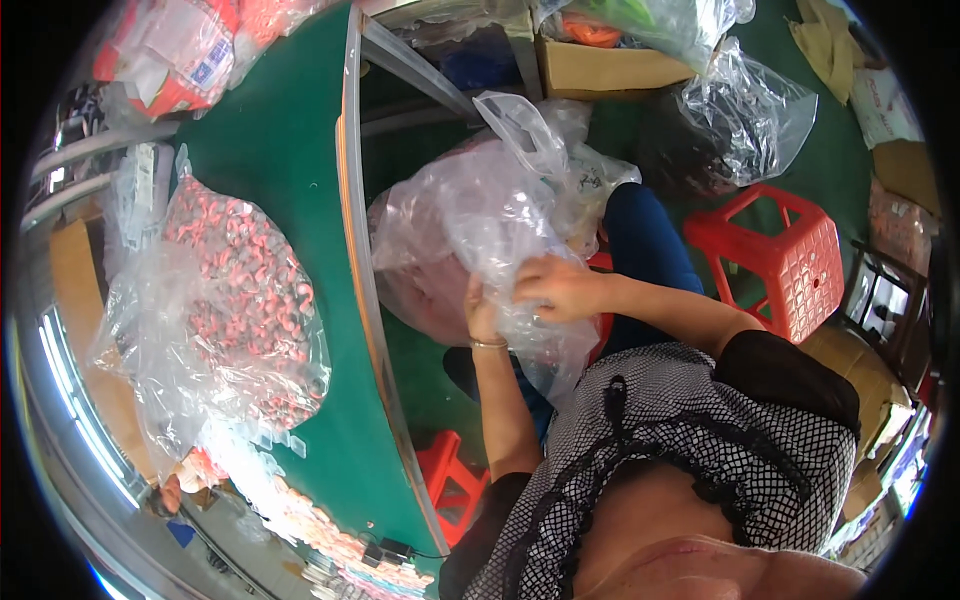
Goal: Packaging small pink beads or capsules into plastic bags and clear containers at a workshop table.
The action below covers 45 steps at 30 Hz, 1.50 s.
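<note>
A large clear plastic bag with pinkish contents stands on the floor beside the table, in front of my knees. My left hand, with a bracelet at the wrist, is closed on the bag's loose plastic at its near side. Just to the right, my right hand, wearing a ring, has its fingers bent and gathered on the same crumpled film. The film's free end hangs down toward my lap. My fingertips are partly hidden in the plastic, and the bag's contents are blurred by it.
On the green table at left lies a clear bag of small pink and grey pieces. A red stool stands at right, near a bag of dark material. Behind is a cardboard box. Another red stool is under the table edge.
</note>
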{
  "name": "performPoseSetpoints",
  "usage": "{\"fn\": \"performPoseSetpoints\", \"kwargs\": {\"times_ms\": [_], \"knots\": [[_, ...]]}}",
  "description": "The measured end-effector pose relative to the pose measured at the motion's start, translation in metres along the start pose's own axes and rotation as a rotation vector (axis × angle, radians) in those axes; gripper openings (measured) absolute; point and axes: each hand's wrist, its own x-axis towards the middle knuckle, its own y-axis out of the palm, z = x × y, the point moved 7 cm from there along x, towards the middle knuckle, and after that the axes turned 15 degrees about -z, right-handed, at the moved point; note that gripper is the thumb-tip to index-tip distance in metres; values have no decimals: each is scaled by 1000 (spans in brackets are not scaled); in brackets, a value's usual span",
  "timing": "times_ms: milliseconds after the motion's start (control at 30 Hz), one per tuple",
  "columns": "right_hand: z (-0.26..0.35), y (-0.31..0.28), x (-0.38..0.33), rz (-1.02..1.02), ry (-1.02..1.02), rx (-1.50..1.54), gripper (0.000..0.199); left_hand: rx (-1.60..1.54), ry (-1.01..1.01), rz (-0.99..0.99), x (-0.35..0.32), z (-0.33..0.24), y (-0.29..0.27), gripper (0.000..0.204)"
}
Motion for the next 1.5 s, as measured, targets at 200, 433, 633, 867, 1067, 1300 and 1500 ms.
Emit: {"fn": "performPoseSetpoints", "kwargs": {"times_ms": [200,433,633,867,1067,1300,1500], "knots": [[-32,-52,16,-319,296,9,94,140,-44,16,-7,4,23,31],[-90,-37,35,-269,245,179,50,741,481,81,-9,-65,79,33],[-218,-155,52,-1235,508,426,32,812,803,-211,-41,-130,62,25],[-243,-148,165,-1407,405,870,45,868,547,-255,-58,-76,10,23],[-348,-144,276,-1173,443,931,47,807,514,-246,-68,-43,-1,20],[-417,-158,303,-922,518,313,43,868,448,-260,-75,-45,-12,22],[-381,-143,276,-755,473,-257,39,863,496,-271,-81,-58,-18,23]]}}
